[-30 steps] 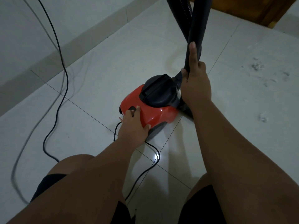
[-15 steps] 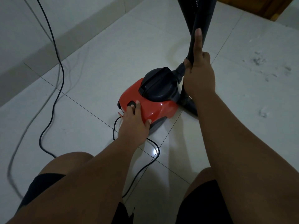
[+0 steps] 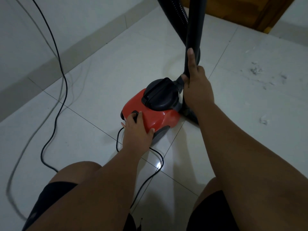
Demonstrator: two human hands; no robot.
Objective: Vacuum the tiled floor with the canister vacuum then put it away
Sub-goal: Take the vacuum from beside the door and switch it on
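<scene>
From the head camera, little has changed over the last second: my view has drifted slightly, and my left hand [image 3: 137,130] has stayed on the rear of the red canister vacuum [image 3: 155,112], fingers spread, thumb hooked round the lower right edge, index finger resting at the dark button [image 3: 134,114] on the back. I judge this is the power switch being pressed, so the vacuuming itself is just about to start; I cannot tell whether the motor is running.

My right hand [image 3: 197,90] is closed round the black wand [image 3: 194,35], index finger laid straight up along it, holding it upright just right of the canister. The ribbed hose [image 3: 175,15] rises behind it, out of frame.

The canister sits on the tiled floor [image 3: 116,60] across a grout line, in front of my 2 knees. The power cord [image 3: 55,67] leaves its rear, loops under my left forearm and trails away left toward the wall; that slack could snag the wheels or my feet. Scattered debris [image 3: 255,70] lies on the tiles to the right, well apart from the canister, untouched. A wooden door frame [image 3: 260,15] stands beyond, top right.
</scene>
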